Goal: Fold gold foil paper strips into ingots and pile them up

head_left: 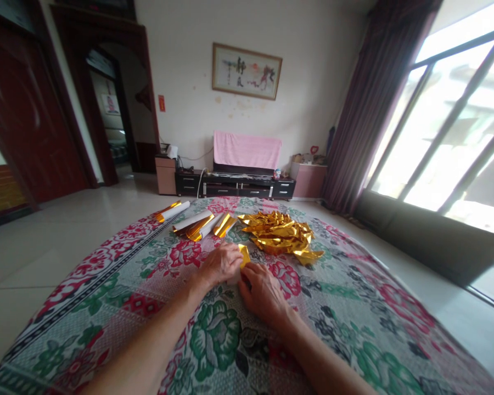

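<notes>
– Where is the small gold piece (244, 254)?
– In the middle of the surface (156, 307), between the two hands, near the right hand's fingertips.

– How is each grip?
– The left hand (222, 262) has its fingers bunched together, pinching the piece from the left. The right hand (263, 291) pinches its near end, fingers curled inward. The fingers hide part of the piece, so I can't tell its full shape.

– What lies beyond them?
– A heap of folded gold foil (282, 233), far and to the right of the piece, crumpled and shiny. Far and to the left are curled sheets (193, 220), gold on one face and white on the other, one set farther left than the rest.

– And the surface itself?
– It's covered by a patterned cloth (216, 334) with red and green flowers.

– Anything across the room?
– A low black cabinet (247, 188) against the far wall, with a pink cloth (247, 150) draped over something on top. A framed picture (247, 71) hangs above it. Large windows (448, 120) and a dark purple curtain (358, 109) are on the right; a dark red door (28, 115) is on the left.
</notes>
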### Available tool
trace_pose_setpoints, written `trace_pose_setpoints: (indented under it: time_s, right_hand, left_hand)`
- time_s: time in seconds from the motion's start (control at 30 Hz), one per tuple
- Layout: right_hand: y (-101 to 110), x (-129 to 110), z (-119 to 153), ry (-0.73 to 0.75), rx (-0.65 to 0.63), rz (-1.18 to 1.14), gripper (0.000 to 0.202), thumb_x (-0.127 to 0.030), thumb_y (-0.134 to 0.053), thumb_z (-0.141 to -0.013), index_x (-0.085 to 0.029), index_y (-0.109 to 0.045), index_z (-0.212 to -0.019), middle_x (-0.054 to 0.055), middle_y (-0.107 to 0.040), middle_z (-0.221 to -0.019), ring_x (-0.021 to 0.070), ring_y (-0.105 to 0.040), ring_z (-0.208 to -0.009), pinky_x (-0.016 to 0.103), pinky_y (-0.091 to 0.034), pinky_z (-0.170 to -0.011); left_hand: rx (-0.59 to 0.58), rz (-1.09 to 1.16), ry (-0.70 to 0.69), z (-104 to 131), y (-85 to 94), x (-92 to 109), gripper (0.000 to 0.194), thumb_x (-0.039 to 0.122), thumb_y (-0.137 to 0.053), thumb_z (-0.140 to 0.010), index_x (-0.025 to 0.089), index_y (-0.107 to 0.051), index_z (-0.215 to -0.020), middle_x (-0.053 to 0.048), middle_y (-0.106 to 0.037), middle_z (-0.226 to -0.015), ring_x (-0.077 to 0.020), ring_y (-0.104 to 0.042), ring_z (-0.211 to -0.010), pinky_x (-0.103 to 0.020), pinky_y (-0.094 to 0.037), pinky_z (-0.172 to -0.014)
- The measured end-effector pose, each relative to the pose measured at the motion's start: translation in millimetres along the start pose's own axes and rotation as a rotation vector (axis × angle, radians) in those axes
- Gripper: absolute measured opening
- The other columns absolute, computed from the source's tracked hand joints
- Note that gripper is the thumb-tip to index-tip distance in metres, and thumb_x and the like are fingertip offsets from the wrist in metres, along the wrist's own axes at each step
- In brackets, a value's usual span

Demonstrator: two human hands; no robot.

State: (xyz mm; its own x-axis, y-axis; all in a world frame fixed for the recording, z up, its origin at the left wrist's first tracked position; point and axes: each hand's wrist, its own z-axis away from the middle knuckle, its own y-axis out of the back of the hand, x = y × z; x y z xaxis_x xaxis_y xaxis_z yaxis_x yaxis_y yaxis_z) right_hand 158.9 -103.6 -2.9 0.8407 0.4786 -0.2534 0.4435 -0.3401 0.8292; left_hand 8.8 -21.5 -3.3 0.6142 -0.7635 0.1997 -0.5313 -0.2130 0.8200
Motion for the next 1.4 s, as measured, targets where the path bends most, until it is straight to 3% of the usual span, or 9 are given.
trace_pose_setpoints:
  time_s: [0.1, 0.2, 0.37, 0.57, 0.7, 0.87, 1.07, 1.4]
  right_hand:
    - [4, 8, -4, 0.004, -0.022, -0.084, 0.012, -0.018, -0.049, -0.078, -0.019, -0.060, -0.077, 0.003, -0.062, -0.080, 0.0144, -0.056, -0.077, 0.024, -0.041, -0.072]
    - [7, 26, -10, -0.041, 0.035, -0.148, 0.023, -0.013, -0.042, -0.081, -0.021, -0.063, -0.089, 0.002, -0.065, -0.089, 0.0139, -0.059, -0.082, 0.024, -0.042, -0.076]
    - [2, 46, -23, 0.084, 0.028, -0.160, 0.024, -0.014, -0.045, -0.081, -0.021, -0.062, -0.097, 0.004, -0.064, -0.104, 0.0153, -0.057, -0.098, 0.027, -0.041, -0.088]
    - [1, 45, -29, 0.182, -0.068, -0.152, 0.021, -0.014, -0.044, -0.082, -0.019, -0.061, -0.094, 0.004, -0.063, -0.099, 0.0142, -0.056, -0.093, 0.028, -0.041, -0.086]
    - [1, 45, -26, 0.170, -0.042, -0.145, 0.020, -0.014, -0.045, -0.082, -0.019, -0.061, -0.093, 0.005, -0.063, -0.100, 0.0148, -0.056, -0.092, 0.029, -0.040, -0.085]
    - [-2, 42, -23, 0.143, -0.026, -0.139, 0.018, -0.015, -0.046, -0.081, -0.018, -0.061, -0.091, 0.005, -0.062, -0.097, 0.0154, -0.055, -0.090, 0.030, -0.040, -0.084]
    - [-8, 38, -21, 0.059, -0.004, -0.081, 0.012, -0.024, -0.053, -0.079, -0.018, -0.060, -0.087, 0.007, -0.059, -0.099, 0.0180, -0.052, -0.095, 0.033, -0.039, -0.085]
    - [-4, 44, -22, 0.061, -0.033, -0.107, 0.017, -0.028, -0.057, -0.077, -0.020, -0.060, -0.092, 0.005, -0.057, -0.110, 0.0183, -0.050, -0.100, 0.035, -0.037, -0.089]
  left_hand:
    - [-0.077, 0.050, -0.027, 2, -3.0, -3, 0.019, 0.026, -0.049, -0.082, 0.020, -0.067, -0.082, -0.004, -0.062, -0.090, -0.0152, -0.055, -0.088, -0.029, -0.042, -0.085]
    - [-0.116, 0.085, -0.046, 4, -2.7, -5, 0.018, 0.028, -0.051, -0.081, 0.020, -0.067, -0.084, -0.004, -0.062, -0.091, -0.0154, -0.055, -0.089, -0.030, -0.042, -0.086]
    - [-0.141, 0.117, -0.076, 3, 1.7, -5, 0.016, 0.026, -0.052, -0.080, 0.021, -0.066, -0.087, -0.003, -0.063, -0.091, -0.0157, -0.055, -0.092, -0.031, -0.041, -0.089]
    - [-0.132, 0.110, -0.082, 3, 0.4, -8, 0.017, 0.025, -0.054, -0.079, 0.021, -0.066, -0.090, -0.004, -0.063, -0.098, -0.0164, -0.055, -0.095, -0.033, -0.041, -0.091]
    - [-0.082, 0.087, -0.050, 4, -3.0, -8, 0.021, 0.029, -0.055, -0.078, 0.019, -0.066, -0.094, -0.006, -0.063, -0.102, -0.0178, -0.055, -0.097, -0.034, -0.043, -0.090]
    - [-0.102, 0.076, -0.064, 3, -1.4, -8, 0.028, 0.036, -0.059, -0.075, 0.019, -0.065, -0.097, -0.007, -0.061, -0.106, -0.0188, -0.055, -0.098, -0.034, -0.043, -0.090]
    - [-0.116, 0.071, -0.098, 2, 3.8, -11, 0.026, 0.029, -0.060, -0.073, 0.019, -0.064, -0.097, -0.006, -0.060, -0.111, -0.0188, -0.053, -0.103, -0.033, -0.042, -0.094]
    - [-0.148, 0.078, -0.136, 2, 2.9, -10, 0.022, 0.025, -0.056, -0.076, 0.019, -0.065, -0.095, -0.006, -0.057, -0.119, -0.0188, -0.050, -0.109, -0.035, -0.040, -0.097]
